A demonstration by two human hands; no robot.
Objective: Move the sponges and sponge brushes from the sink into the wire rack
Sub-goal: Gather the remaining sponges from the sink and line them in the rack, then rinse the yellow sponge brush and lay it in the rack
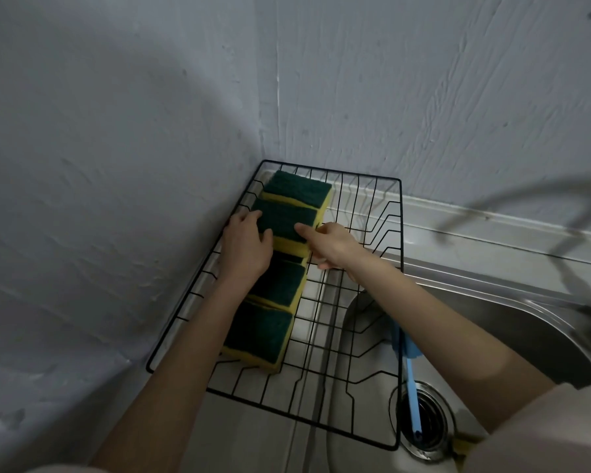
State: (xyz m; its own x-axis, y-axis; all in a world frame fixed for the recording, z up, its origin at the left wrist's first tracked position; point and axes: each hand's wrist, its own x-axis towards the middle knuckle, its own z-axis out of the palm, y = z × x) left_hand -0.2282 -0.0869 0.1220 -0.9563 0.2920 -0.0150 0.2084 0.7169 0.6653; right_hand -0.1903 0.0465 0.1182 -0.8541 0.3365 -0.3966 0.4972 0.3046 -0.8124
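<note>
Four green-and-yellow sponges (280, 268) lie in a row down the left side of the black wire rack (400, 302), where the left hand (246, 247) and right hand (335, 245) close their fingers on the second sponge (284, 221) from the back. To the right, a blue sponge brush (410, 387) remains in the steel sink (492, 312), so the job looks well advanced but unfinished.
</note>
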